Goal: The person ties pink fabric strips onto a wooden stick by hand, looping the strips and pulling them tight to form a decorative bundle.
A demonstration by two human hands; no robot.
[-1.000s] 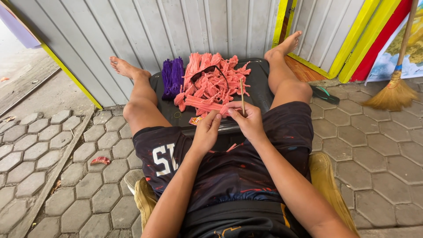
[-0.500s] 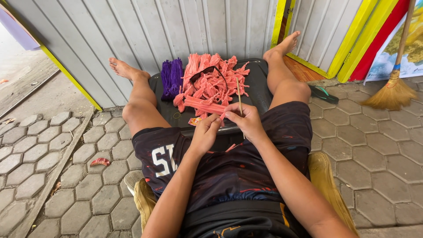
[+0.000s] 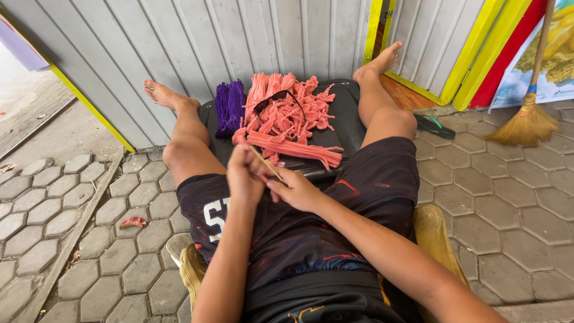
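The biggest shift since a second ago is in the hands: they were held down over the lap at the near edge of the black tray, with a thin stick standing up between them, and now both are drawn together and raised a little toward the left thigh. The left hand is curled closed around something I cannot make out from here. The right hand pinches the thin wooden stick between thumb and fingertips, and the stick now lies slanted, its upper end running up behind the left hand. From how that looks, I judge the work on the stick is in mid-step, with the hands pulled clear of the heap.

The heap itself looks unmoved. The pile of salmon-pink strips sits in the middle of the tray, between the outstretched legs, with one tidier pink bundle laid across its near side. A dark curved band lies on top of the pile. The purple bundle stands at the tray's left end, touching the pink.

As for signs, a poster-like panel stands at the far right, yellow over pale blue, with a red border and a yellow frame beside it. A straw broom leans in front of it. A dark sandal lies beside the right knee. I can see no packages.
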